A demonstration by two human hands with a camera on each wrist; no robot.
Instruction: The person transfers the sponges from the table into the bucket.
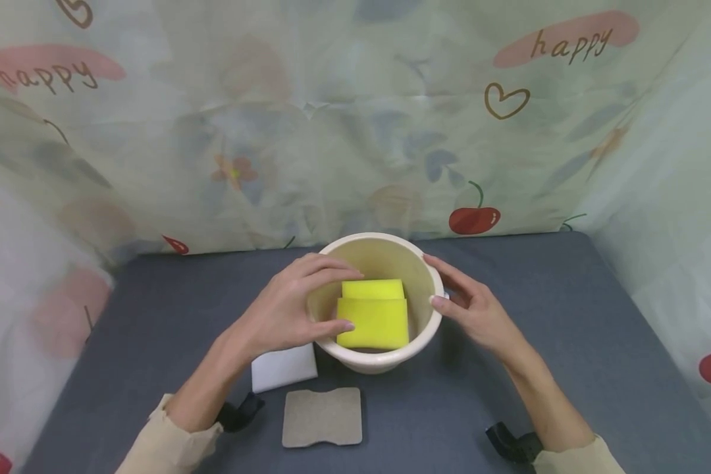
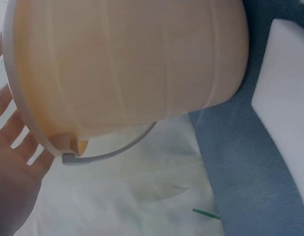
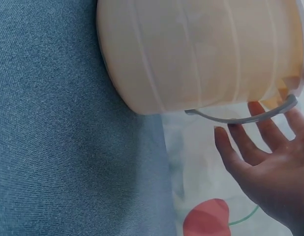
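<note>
A cream bucket [image 1: 372, 361] stands on the dark table with yellow sponges [image 1: 372, 322] inside, one partly covering the other. My left hand [image 1: 299, 299] spreads over the bucket's left rim, fingers and thumb apart and extended over its mouth. On the other side, my right hand [image 1: 480, 313] has its thumb and index fingertip at the right rim. In the right wrist view, its other fingers lie loosely by the grey handle [image 3: 240, 119], which hangs down the bucket's side. The left wrist view shows the handle [image 2: 112, 153] too, beyond the bucket wall.
A white block [image 1: 284, 367] lies left of the bucket, partly under my left hand in the head view. In front is a flat grey-beige piece [image 1: 322, 417] with notched edges. The dark tabletop [image 1: 545, 296] meets a patterned curtain [image 1: 343, 151] at the back.
</note>
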